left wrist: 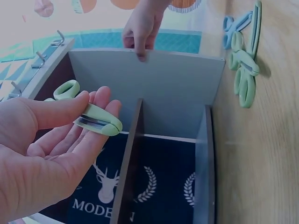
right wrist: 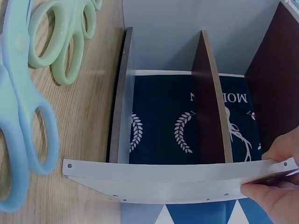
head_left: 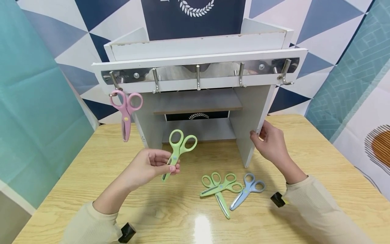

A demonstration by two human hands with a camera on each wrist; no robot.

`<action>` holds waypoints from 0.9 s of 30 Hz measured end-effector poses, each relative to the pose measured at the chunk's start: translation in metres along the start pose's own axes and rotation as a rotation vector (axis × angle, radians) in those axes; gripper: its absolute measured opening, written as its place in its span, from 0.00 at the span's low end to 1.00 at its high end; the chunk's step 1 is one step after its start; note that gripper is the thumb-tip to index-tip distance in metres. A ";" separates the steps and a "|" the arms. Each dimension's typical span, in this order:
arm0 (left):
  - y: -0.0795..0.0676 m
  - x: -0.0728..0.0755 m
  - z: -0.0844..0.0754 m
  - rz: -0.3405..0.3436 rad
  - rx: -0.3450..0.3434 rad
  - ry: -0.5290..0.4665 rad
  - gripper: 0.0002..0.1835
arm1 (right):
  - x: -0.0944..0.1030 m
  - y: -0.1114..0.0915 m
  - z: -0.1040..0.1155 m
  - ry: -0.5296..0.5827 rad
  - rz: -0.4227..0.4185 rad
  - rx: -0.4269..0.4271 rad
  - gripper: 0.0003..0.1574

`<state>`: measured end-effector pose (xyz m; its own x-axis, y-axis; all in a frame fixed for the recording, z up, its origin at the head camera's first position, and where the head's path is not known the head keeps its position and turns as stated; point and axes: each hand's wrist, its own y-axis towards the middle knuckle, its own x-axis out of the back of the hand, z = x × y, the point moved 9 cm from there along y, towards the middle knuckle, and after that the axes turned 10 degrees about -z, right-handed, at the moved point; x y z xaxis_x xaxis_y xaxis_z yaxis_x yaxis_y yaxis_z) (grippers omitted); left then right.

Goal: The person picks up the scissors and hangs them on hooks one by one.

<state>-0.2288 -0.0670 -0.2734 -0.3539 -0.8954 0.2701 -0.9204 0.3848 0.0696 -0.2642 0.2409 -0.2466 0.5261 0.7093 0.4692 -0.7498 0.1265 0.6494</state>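
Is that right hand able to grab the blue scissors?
Probably yes: the blue scissors lie on the table near the right hand, seemingly uncovered, though it must first release the side panel.

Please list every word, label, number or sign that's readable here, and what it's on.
"MODE": dark backdrop, left wrist view; a shelf board cuts off what follows.
"N": same backdrop, right wrist view, upside down.
Top of head view: white mark on the backdrop, cut off, unreadable.
Metal hook strip: any markings are too small to read.
Scissors: no readable text.
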 end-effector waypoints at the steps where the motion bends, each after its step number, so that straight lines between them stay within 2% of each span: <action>1: 0.000 0.000 -0.001 0.000 -0.002 0.004 0.15 | 0.000 0.000 0.000 0.000 0.000 0.000 0.20; 6: -0.001 0.002 -0.007 -0.013 -0.015 0.003 0.15 | 0.000 0.000 0.000 -0.012 -0.002 0.007 0.20; 16: -0.004 0.014 -0.024 -0.071 -0.087 0.038 0.12 | -0.001 -0.001 0.000 -0.019 -0.001 0.014 0.21; 27: -0.004 0.021 -0.040 -0.085 -0.120 -0.003 0.14 | 0.001 -0.001 0.002 -0.004 -0.001 0.006 0.21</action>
<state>-0.2257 -0.0784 -0.2298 -0.2764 -0.9265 0.2555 -0.9205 0.3316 0.2065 -0.2621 0.2396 -0.2457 0.5284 0.7065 0.4708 -0.7466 0.1227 0.6538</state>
